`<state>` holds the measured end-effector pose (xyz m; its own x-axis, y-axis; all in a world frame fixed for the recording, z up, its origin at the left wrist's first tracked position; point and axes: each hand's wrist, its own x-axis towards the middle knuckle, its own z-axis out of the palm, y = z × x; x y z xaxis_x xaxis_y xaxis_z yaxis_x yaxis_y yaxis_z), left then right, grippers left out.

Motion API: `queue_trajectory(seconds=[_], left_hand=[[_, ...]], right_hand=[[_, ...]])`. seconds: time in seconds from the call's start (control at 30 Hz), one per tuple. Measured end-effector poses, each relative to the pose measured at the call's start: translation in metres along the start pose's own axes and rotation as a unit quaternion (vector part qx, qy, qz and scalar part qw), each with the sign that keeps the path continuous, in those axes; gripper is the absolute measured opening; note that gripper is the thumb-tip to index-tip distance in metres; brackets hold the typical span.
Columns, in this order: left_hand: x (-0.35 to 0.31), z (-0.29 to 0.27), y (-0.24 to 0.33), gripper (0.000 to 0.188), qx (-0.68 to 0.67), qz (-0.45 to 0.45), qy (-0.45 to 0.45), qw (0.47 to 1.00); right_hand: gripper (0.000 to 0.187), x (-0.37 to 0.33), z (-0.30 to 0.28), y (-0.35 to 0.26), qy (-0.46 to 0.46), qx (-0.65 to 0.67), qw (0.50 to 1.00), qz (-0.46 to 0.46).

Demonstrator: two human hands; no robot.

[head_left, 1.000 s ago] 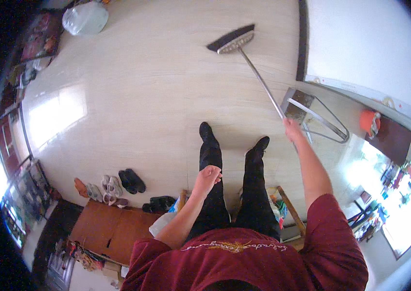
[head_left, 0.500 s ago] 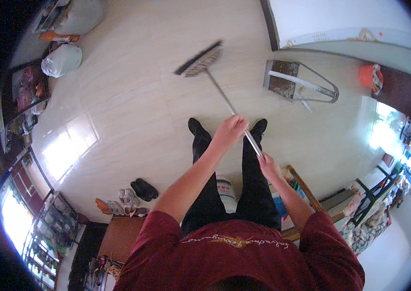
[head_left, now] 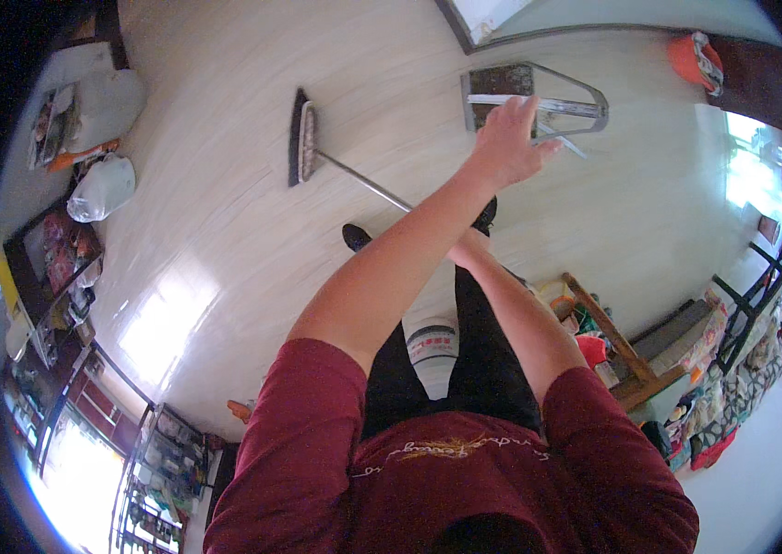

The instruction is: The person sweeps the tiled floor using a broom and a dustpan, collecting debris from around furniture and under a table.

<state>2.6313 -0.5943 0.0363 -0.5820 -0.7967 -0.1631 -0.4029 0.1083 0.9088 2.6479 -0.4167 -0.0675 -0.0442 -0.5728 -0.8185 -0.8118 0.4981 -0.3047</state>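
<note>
My right hand (head_left: 472, 251) is closed around the metal pole of a broom (head_left: 302, 140), partly hidden behind my left forearm. The broom's wide head, with dark bristles, lies on the floor to the left, and its pole runs back toward me. Off the pole, my left hand (head_left: 511, 143) reaches out to the right with thumb and fingers apart, holding nothing. Beyond it, and partly covered by it in this view, is a grey-framed thing (head_left: 557, 118) with a dark stained panel, perhaps a dustpan; I cannot tell whether the hand touches it.
A red bucket (head_left: 694, 63) stands at the far right. Plastic bags (head_left: 103, 187) and shelving line the left side. A white bucket (head_left: 433, 355) is between my legs. At the right is a wooden frame (head_left: 608, 323) with clothes and cloths beside it.
My left hand has let go of the pole and moved right, toward the grey-framed thing. The broom head has swung to the left and turned upright in the view. The view has also shifted.
</note>
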Motion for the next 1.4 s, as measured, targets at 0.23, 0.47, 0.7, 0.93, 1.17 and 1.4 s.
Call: queue_trajectory(seconds=[0.23,0.47,0.7,0.93,1.17,1.4], left_hand=[[0.024,0.064,0.026,0.07,0.16,0.003,-0.012,0.987],[0.057,0.112,0.017,0.067,0.189,-0.025,-0.049,0.98],[0.109,0.157,-0.003,0.065,0.194,-0.014,0.01,0.981],[0.138,0.157,0.022,0.063,0.265,-0.198,-0.069,0.941],[0.153,0.088,0.017,0.052,0.051,-0.149,-0.081,0.984],[0.065,-0.066,0.09,0.034,-0.064,-0.137,0.032,0.988]], right_hand=[[0.027,-0.107,-0.053,0.11,0.013,0.038,0.993,0.113],[0.025,-0.182,-0.078,0.156,0.034,0.025,0.998,0.052],[0.025,-0.178,-0.061,0.211,0.064,-0.056,0.996,0.019],[0.03,-0.239,-0.073,0.249,0.028,-0.016,0.992,0.125],[0.039,-0.297,-0.07,0.238,-0.029,0.15,0.978,0.144],[0.043,-0.299,-0.044,0.219,-0.025,0.222,0.955,0.194]])
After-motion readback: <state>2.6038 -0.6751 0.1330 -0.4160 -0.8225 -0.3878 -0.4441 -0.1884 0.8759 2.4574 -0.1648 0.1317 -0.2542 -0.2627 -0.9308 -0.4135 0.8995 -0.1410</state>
